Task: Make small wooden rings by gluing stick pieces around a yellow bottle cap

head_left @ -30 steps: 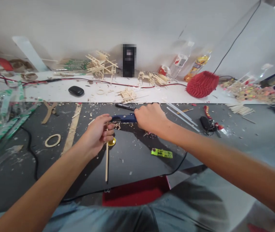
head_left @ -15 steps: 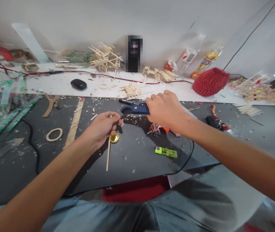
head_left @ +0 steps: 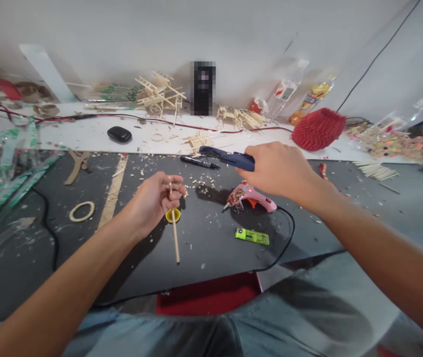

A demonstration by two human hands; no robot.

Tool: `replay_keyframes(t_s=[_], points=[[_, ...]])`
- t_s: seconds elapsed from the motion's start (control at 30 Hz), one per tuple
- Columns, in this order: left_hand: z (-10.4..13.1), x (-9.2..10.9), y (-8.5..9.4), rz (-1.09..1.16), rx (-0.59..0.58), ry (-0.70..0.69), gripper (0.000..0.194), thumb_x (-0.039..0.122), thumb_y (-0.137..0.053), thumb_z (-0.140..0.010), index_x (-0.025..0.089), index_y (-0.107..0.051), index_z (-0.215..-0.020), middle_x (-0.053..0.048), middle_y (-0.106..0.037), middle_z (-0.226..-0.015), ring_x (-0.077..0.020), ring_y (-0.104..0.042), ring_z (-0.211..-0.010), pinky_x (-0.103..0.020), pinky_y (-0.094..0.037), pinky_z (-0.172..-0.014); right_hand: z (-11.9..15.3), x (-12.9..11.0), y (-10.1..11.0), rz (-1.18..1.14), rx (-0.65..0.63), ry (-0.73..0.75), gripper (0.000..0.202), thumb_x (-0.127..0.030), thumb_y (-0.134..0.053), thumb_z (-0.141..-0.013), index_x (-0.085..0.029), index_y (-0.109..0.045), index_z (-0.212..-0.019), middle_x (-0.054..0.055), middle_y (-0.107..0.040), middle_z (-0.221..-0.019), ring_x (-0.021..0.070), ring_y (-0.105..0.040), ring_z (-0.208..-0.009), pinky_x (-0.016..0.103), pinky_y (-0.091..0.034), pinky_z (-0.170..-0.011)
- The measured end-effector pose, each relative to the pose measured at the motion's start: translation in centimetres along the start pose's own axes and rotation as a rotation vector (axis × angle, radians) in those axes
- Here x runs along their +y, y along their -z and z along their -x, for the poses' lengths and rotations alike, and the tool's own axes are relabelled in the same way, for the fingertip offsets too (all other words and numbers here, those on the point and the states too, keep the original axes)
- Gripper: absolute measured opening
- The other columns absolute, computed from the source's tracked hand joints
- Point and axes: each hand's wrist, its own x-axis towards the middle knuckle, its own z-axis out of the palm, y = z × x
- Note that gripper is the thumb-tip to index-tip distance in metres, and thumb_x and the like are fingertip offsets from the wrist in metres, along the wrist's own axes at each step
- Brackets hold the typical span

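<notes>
My left hand (head_left: pixel 159 199) is closed around a thin wooden stick (head_left: pixel 175 238), whose longer end points down toward me over the grey tabletop (head_left: pixel 204 253). Its fingers are partly curled. Behind the stick lies a small yellow cap (head_left: pixel 170 216). On the right, my right hand (head_left: pixel 274 166) grips a dark blue hand tool (head_left: pixel 229 157) that looks like cutters, its head pointing left, apart from the stick. Below that hand rests a pink glue gun (head_left: pixel 258 194) with its nozzle to the left. A black marker (head_left: pixel 199 162) lies below the tool's head.
A green lighter (head_left: pixel 252 236) lies near the front. Farther left are a ring (head_left: pixel 82 211) and plastic wrappers (head_left: pixel 6 163). Wooden stick models (head_left: pixel 161 96), a black case (head_left: pixel 119 134) and a red folded-paper piece (head_left: pixel 319 130) stand along the white ledge. Small wood bits litter the table.
My right hand has moved right and slightly up with the blue tool, away from my left hand, uncovering the glue gun. The stick's lower end has swung right and my left fingers have loosened a little.
</notes>
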Motion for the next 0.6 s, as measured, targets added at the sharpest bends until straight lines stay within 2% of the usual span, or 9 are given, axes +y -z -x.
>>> replay_keyframes(t_s=[0.07, 0.13, 0.17, 0.27, 0.4, 0.5, 0.6], points=[[1.6, 0.3, -0.2, -0.041, -0.033, -0.043, 0.016, 0.031, -0.07, -0.105, 0.015, -0.07, -0.107, -0.001, -0.071, -0.091, -0.012, -0.064, -0.066, -0.025, -0.057, -0.059, 1.2, -0.8, 0.7, -0.159, -0.048, -0.034, 0.035, -0.041, -0.067, -0.094, -0.028, -0.048, -0.068, 0.002, -0.054, -0.065, 0.0217, -0.051, -0.062, 0.035, -0.035, -0.062], [3.4, 0.5, -0.5, -0.089, -0.072, -0.09, 0.012, 0.021, -0.065, -0.104, 0.015, -0.071, -0.095, 0.001, -0.066, -0.078, -0.0092, -0.057, -0.059, -0.02, -0.052, -0.057, 2.9, -1.9, 1.0, -0.337, -0.137, -0.032, 0.035, -0.044, -0.056, -0.102, -0.026, -0.051, -0.071, -0.001, -0.056, -0.061, 0.0171, -0.05, -0.054, 0.033, -0.036, -0.056], [4.4, 0.6, -0.6, -0.111, -0.097, -0.112, 0.012, 0.019, -0.064, -0.104, 0.016, -0.072, -0.096, 0.001, -0.065, -0.074, -0.0091, -0.055, -0.058, -0.019, -0.052, -0.058, 3.8, -2.6, 0.9, -0.42, -0.182, -0.026, 0.037, -0.045, -0.053, -0.103, -0.025, -0.052, -0.072, -0.001, -0.057, -0.062, 0.016, -0.052, -0.055, 0.031, -0.038, -0.056], [7.0, 0.6, -0.8, -0.198, -0.169, -0.152, 0.019, 0.036, -0.07, -0.104, 0.02, -0.079, -0.111, 0.005, -0.054, -0.061, -0.0074, -0.04, -0.05, -0.015, -0.034, -0.046, 6.5, -4.5, 0.1, -0.648, -0.234, -0.064, 0.041, -0.052, -0.055, -0.102, -0.024, -0.051, -0.072, -0.004, -0.056, -0.065, 0.0152, -0.053, -0.06, 0.029, -0.041, -0.057], [9.0, 0.3, -0.6, -0.325, -0.252, -0.199, 0.043, 0.061, -0.065, -0.103, 0.02, -0.08, -0.099, 0.004, -0.051, -0.065, -0.0101, -0.038, -0.057, -0.018, -0.033, -0.05, 8.9, -6.5, -1.3, -0.854, -0.216, -0.132, 0.033, -0.048, -0.061, -0.1, -0.024, -0.052, -0.078, -0.005, -0.051, -0.071, 0.0146, -0.048, -0.065, 0.027, -0.038, -0.057], [9.6, 0.0, -0.4, -0.476, -0.311, -0.249, 0.046, 0.063, -0.054, -0.108, 0.023, -0.073, -0.094, 0.006, -0.044, -0.063, -0.0113, -0.033, -0.057, -0.021, -0.03, -0.051, 9.9, -7.6, -1.7, -0.941, -0.263, -0.122, 0.027, -0.042, -0.06, -0.103, -0.024, -0.057, -0.083, -0.006, -0.051, -0.073, 0.0142, -0.047, -0.067, 0.026, -0.037, -0.059], [9.7, -0.1, -0.3, -0.551, -0.339, -0.287, 0.05, 0.063, -0.046, -0.111, 0.023, -0.065, -0.087, 0.007, -0.037, -0.065, -0.0114, -0.029, -0.056, -0.023, -0.028, -0.05, 10.3, -8.4, -1.9, -1.02, -0.325, -0.037, 0.02, -0.035, -0.057, -0.106, -0.025, -0.063, -0.091, -0.006, -0.06, -0.079, 0.0139, -0.052, -0.073, 0.026, -0.042, -0.066]])
